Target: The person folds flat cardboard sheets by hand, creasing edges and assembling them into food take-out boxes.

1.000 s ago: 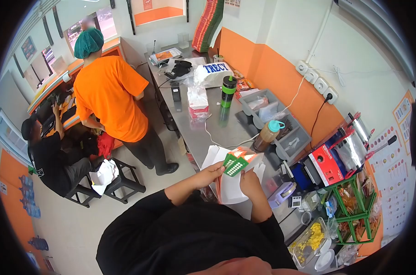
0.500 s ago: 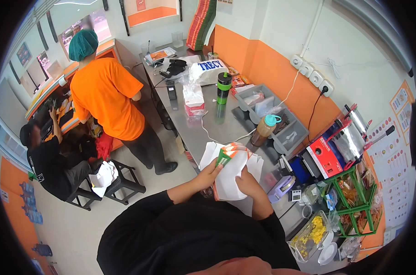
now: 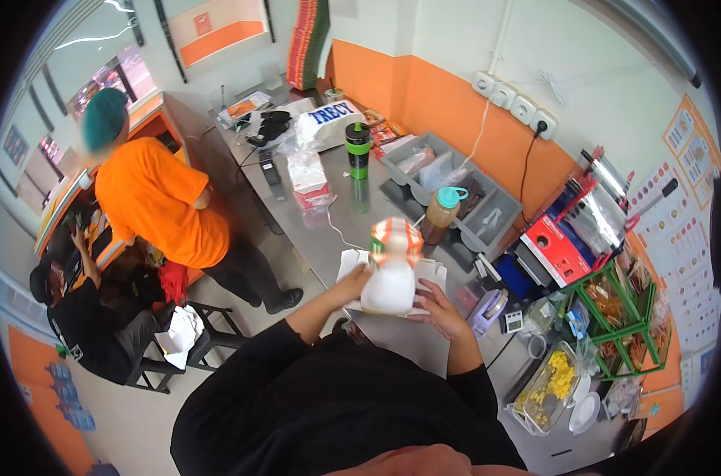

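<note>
A paper food box (image 3: 388, 290), white inside with a blurred orange, white and green printed flap at its far end, is held in front of me over the table edge. My left hand (image 3: 352, 285) grips its left side, the fingers partly hidden by the box. At the right side, my right hand (image 3: 442, 312) has its fingers spread, with the fingertips right by the lower edge. White cardboard pieces (image 3: 432, 270) lie on the table beneath the box. Just beyond it stands a bottle of brown sauce with a turquoise cap (image 3: 444, 214).
A grey compartment tray (image 3: 487, 190), a red sealing machine (image 3: 552, 252), a tape dispenser (image 3: 487, 319) and a container with yellow food (image 3: 544, 389) line the right side. Farther back are a green-black tumbler (image 3: 359, 151) and a tissue pack (image 3: 308, 181). Two people are at the left, one in orange (image 3: 150, 202).
The box's printed flap has swung up and away, and its white inside has opened out. My right hand has gone from gripping the box to spread fingers. The view has shifted slightly.
</note>
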`<state>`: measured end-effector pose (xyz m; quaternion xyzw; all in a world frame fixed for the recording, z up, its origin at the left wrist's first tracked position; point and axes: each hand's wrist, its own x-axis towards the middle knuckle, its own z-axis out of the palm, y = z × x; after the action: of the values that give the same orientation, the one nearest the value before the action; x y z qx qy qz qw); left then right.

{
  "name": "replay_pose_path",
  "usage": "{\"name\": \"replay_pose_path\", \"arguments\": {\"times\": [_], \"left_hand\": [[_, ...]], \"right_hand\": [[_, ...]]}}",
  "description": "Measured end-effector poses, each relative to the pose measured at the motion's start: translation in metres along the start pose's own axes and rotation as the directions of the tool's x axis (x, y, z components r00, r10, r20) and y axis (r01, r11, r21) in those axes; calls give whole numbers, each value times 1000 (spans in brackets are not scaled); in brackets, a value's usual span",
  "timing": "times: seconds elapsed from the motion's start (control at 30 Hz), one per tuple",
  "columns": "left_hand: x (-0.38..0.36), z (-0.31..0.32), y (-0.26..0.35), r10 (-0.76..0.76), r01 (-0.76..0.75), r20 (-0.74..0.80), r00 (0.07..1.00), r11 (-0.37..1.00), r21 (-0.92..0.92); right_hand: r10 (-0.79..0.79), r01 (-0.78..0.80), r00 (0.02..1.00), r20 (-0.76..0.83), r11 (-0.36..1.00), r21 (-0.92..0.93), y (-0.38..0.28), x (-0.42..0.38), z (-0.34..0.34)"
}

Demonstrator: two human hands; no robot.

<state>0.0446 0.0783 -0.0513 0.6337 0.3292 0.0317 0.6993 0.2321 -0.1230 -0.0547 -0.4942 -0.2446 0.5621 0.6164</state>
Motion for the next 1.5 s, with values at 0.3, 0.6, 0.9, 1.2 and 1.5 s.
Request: {"name": "replay_pose_path", "arguments": {"times": [0.3,0.6,0.9,1.2,1.5], "left_hand": [[173,-80,-9,180,-265,-515,838,960,-95],[218,-99,-57,366,-34,-649,667,885,464],[123,-72,-61,525,-113,-561,640,786,608],[9,-35,-36,520,-385,-1,854,634,670],[-15,-13,-57,512,-416,118,851,518,747]], "right_hand": [[-362,-87,919,-155,199,-976,48,5,-49],[-160,-82,984,-82,7,-997,56,19,-51],[-158,-28,986,-48,132,-991,53,18,-64],[-422,70,905,-51,266,-961,34,22,-47],[-390,125,898,-203,669,-733,31,22,-42]]}}
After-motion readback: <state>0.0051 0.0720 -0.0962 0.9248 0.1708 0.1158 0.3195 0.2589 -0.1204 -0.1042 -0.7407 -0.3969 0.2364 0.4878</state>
